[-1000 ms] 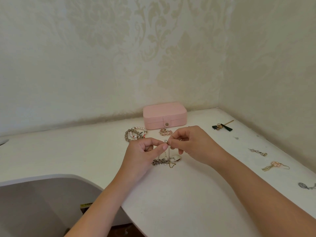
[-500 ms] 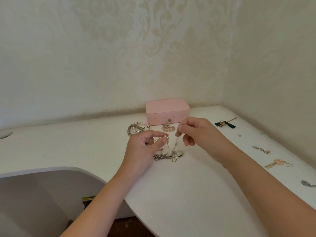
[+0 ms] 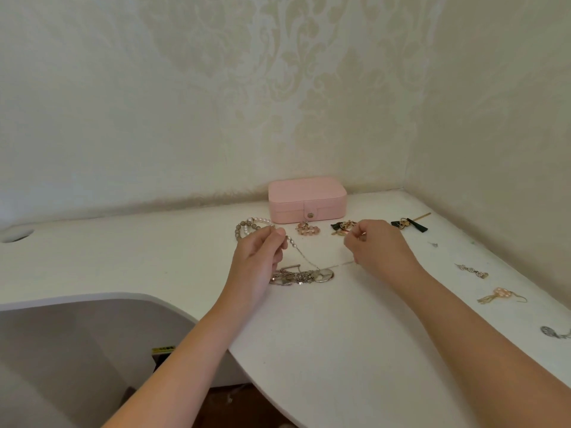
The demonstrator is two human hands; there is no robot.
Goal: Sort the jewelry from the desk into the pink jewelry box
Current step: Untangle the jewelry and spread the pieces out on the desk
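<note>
The pink jewelry box (image 3: 306, 197) stands closed at the back of the white desk (image 3: 324, 329), near the corner. A thin silver chain necklace (image 3: 304, 259) is stretched between my hands: my left hand (image 3: 259, 261) pinches its pearl end, my right hand (image 3: 375, 247) pinches the other end. The chain's middle sags onto a tangled pile of silver and gold jewelry (image 3: 301, 277) lying between my hands. Bead and pearl bracelets (image 3: 247, 228) lie just behind my left hand.
In front of the box lie a pink flower piece (image 3: 307, 228), a dark green and gold piece (image 3: 341, 227) and a green tassel earring (image 3: 409, 223). Along the right side lie a crystal earring (image 3: 472, 270), a pink tassel earring (image 3: 500, 295) and a silver leaf piece (image 3: 553, 332). The desk's curved front edge cuts in at the left.
My hands have drawn apart, the right one moving to the right, and the chain that hung doubled between them is now stretched out. The camera has shifted slightly.
</note>
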